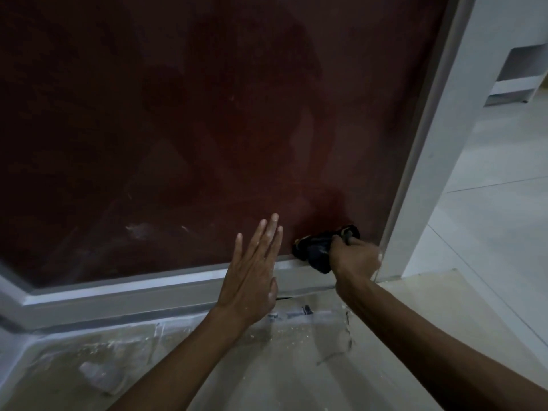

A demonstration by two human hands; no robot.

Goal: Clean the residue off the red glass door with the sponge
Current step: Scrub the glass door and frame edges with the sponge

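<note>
Head view: my right hand (355, 258) has its grip wrapped around the dark sponge (321, 246), low right on the red glass door (207, 114). Left hand (252, 274) flat, fingers straight, bracing beside it. White smears (139, 231) lower left remain; best to work in firm, overlapping strokes towards them.

Right hand (354, 258) is gripping a dark sponge (321, 244) and pressing it into the bottom right corner of the red glass door (192, 114). Left hand (253, 274) is lying flat, fingers straight, against the lower glass and grey frame (118, 295). Whitish smears (139, 231) are showing on the glass.
</note>
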